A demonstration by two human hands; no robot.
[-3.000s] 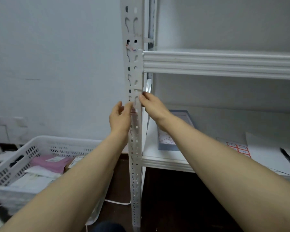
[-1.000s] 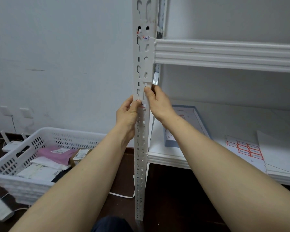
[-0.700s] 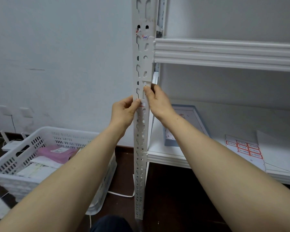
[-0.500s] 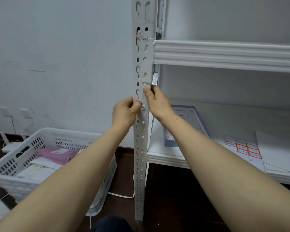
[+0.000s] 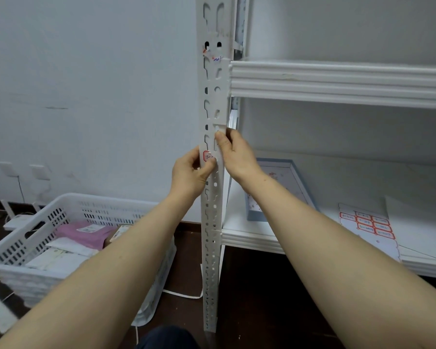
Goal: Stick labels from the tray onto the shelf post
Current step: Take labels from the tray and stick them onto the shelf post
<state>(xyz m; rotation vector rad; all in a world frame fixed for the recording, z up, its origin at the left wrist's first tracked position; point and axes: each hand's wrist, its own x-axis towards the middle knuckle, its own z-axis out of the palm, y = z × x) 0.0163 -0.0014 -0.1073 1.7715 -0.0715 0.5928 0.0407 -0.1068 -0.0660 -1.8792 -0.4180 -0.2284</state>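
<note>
Left grip [image 5: 190, 172] pinches label [image 5: 207, 156] at shelf post [image 5: 213, 79] edge. Right grip [image 5: 237, 157], just beside and above, clamps the post. Risk: label lands over a slot or creases round the edge, so weak adhesion.

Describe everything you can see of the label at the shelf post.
The label is a small white sticker with a red octagonal border and unreadable dark handwriting. It lies against the front of the white slotted shelf post, below the upper shelf, overhanging the post's left edge. The left hand pinches it, thumb on its face; the right hand holds the post beside it.
</note>
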